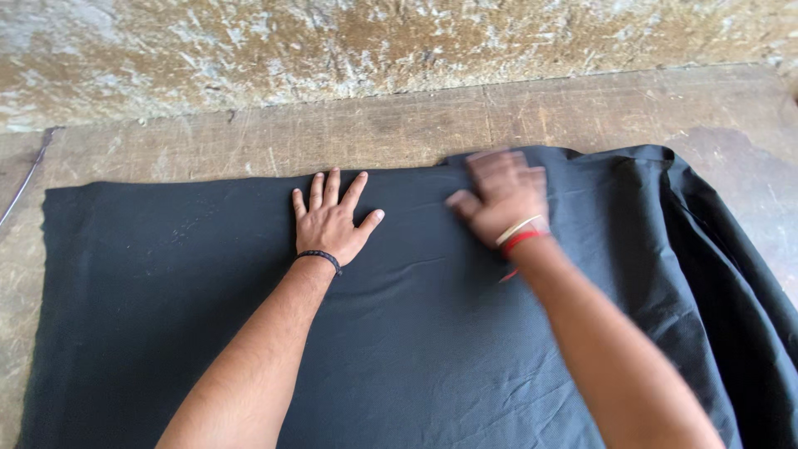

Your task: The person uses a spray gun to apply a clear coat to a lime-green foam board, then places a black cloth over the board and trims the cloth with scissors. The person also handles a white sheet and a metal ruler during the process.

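A large sheet of black cloth (166, 291) lies spread over a worn wooden surface. My left hand (331, 220) rests flat on the cloth near its far edge, fingers spread, with a dark bead band at the wrist. My right hand (501, 198) is blurred with motion and lies palm down on the cloth to the right of the left hand, also near the far edge. Red and pale threads circle its wrist. Neither hand grips anything. At the right the cloth is bunched in loose folds (715, 249).
The bare wooden surface (399, 125) runs along the far side of the cloth. Behind it stands a rough, flaking wall (332, 41). A thin dark cord (25, 179) lies at the far left edge.
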Action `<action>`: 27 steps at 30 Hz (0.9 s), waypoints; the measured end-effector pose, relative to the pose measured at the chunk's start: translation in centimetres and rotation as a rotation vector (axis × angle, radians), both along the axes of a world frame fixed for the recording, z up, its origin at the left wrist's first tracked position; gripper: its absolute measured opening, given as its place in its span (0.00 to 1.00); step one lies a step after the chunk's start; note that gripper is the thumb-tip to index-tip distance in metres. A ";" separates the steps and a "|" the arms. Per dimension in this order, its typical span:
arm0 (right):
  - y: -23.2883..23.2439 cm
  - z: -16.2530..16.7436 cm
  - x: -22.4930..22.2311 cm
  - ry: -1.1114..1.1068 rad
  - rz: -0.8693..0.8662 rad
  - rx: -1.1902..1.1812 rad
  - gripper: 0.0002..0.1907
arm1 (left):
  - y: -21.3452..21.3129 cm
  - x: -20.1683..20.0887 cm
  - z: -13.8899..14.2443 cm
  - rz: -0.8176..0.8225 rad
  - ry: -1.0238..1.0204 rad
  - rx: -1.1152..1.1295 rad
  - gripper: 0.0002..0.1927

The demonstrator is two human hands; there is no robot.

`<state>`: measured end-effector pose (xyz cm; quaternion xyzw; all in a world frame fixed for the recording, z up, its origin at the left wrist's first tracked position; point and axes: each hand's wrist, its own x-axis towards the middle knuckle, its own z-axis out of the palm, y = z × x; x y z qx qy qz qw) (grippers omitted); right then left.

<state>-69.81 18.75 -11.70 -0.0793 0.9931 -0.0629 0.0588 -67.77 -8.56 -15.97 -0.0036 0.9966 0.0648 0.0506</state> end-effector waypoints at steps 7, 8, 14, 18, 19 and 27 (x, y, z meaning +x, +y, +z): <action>2.3 -6.1 4.3 0.163 -0.337 -0.056 0.52 | 0.5 0.7 -0.7 -0.016 0.016 -0.003 0.40; 2.1 -6.3 7.0 0.140 -0.350 -0.043 0.54 | 0.5 1.0 -0.9 -0.031 0.021 -0.006 0.40; 4.2 -5.0 29.8 0.062 -0.500 -0.008 0.55 | 0.6 2.7 -1.7 -0.077 0.069 0.075 0.43; 5.7 -3.8 46.0 0.049 -0.561 0.003 0.54 | 1.4 3.9 -1.3 0.012 0.061 0.045 0.41; 6.0 -3.6 49.4 0.034 -0.581 0.017 0.54 | 2.1 4.7 -1.2 0.042 0.047 0.036 0.41; 8.6 -5.0 56.1 0.075 -0.596 -0.040 0.53 | 11.4 27.9 -0.6 -0.353 0.271 -0.067 0.41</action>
